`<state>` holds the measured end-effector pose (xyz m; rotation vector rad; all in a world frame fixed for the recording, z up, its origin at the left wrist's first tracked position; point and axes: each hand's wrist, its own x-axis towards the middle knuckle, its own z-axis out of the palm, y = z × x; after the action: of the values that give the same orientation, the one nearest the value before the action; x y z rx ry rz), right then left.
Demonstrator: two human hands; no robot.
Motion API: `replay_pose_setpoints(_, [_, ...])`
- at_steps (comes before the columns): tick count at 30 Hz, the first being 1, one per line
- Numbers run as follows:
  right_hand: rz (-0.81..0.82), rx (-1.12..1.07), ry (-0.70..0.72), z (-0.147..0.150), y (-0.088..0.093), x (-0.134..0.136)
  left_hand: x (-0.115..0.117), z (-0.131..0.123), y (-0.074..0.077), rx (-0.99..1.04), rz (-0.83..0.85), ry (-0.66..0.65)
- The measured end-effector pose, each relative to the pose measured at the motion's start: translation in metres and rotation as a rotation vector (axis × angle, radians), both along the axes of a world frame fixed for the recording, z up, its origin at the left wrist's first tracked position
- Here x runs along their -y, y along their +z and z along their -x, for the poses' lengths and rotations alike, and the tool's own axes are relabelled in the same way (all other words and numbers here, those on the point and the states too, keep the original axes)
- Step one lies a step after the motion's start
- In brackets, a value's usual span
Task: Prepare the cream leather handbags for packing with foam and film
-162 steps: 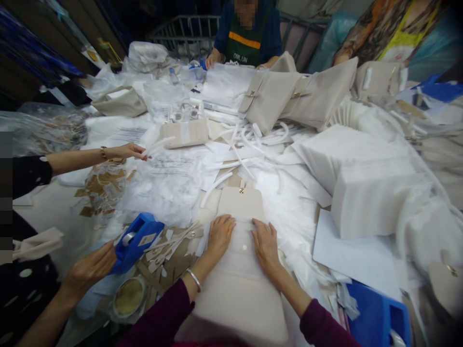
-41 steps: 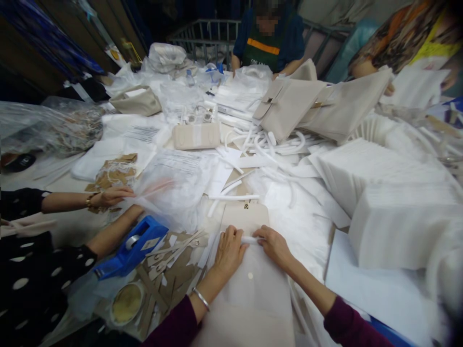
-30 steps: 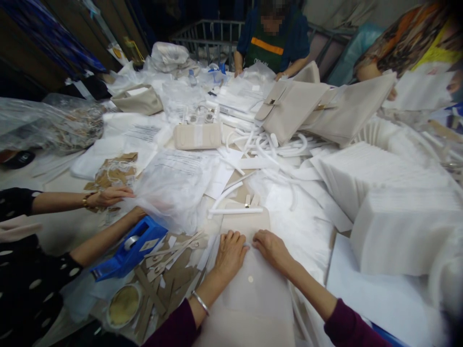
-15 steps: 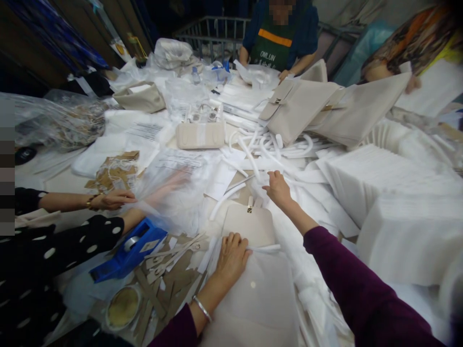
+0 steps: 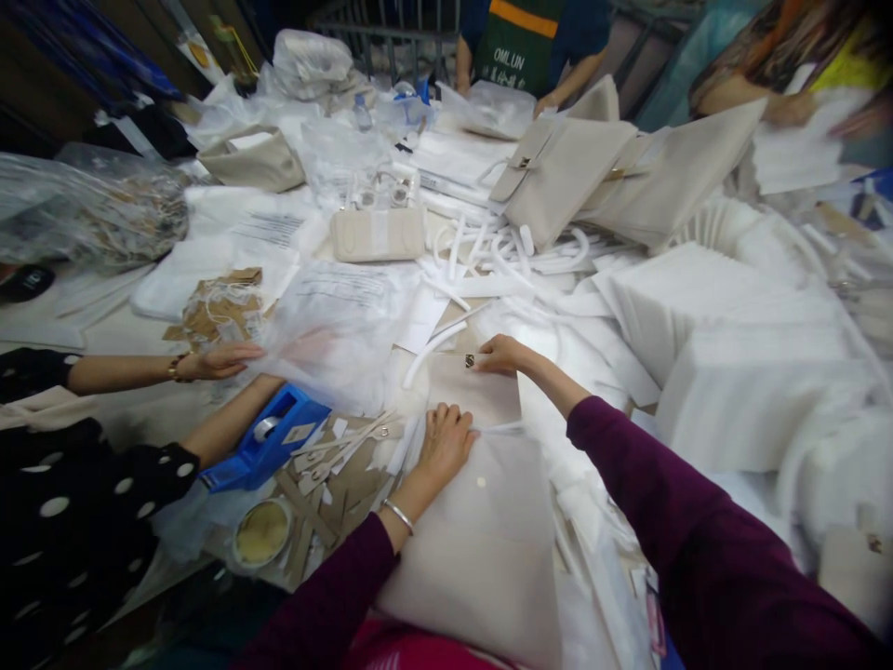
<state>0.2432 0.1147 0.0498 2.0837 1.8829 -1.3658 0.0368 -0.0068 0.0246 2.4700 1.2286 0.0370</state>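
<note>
A beige handbag (image 5: pixel 481 530) lies on the table before me, with its flap (image 5: pixel 453 386) folded out away from me. A white strip crosses between the flap and the body. My left hand (image 5: pixel 445 445), with a silver bangle on its wrist, presses over this fold, its fingers bent and holding the bag. At the far edge of the flap, my right hand (image 5: pixel 503 355) is closed, its fingers pinching beside the metal clasp (image 5: pixel 470 360). Their tips are partly hidden. A round snap dot shows on the bag's body.
A co-worker's hands (image 5: pixel 223 358) at left handle a clear plastic bag (image 5: pixel 341 326). Nearby are a blue tape dispenser (image 5: pixel 269 437) and beige straps (image 5: pixel 299 521). White foam sheets (image 5: pixel 753 372) are stacked right; finished-looking bags (image 5: pixel 568 172) lean behind. Two more people stand across the table.
My right hand has come down and toward me, from above the flap to the clasp, and its fingers have closed there. My left hand stays on the fold. The view has shifted slightly.
</note>
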Motion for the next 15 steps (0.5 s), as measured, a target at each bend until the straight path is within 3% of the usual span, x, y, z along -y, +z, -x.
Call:
replay_pose_setpoints(3, [-0.108, -0.056, 0.018, 0.016, 0.026, 0.023, 0.003, 0.0, 0.001, 0.016, -0.04, 0.02])
replay_pose_setpoints(7, [-0.476, 0.009, -0.063, 0.047, 0.043, 0.1, 0.011, 0.0, -0.002, 0.047, -0.125, 0.056])
replay_pose_setpoints(11, [-0.689, -0.032, -0.269, 0.068, 0.034, 0.176, 0.018, -0.001, -0.007, 0.077, -0.168, 0.06])
replay_pose_setpoints(15, [-0.756, -0.088, -0.328, 0.075, 0.019, 0.208, 0.02, 0.002, -0.007, 0.141, -0.149, 0.001])
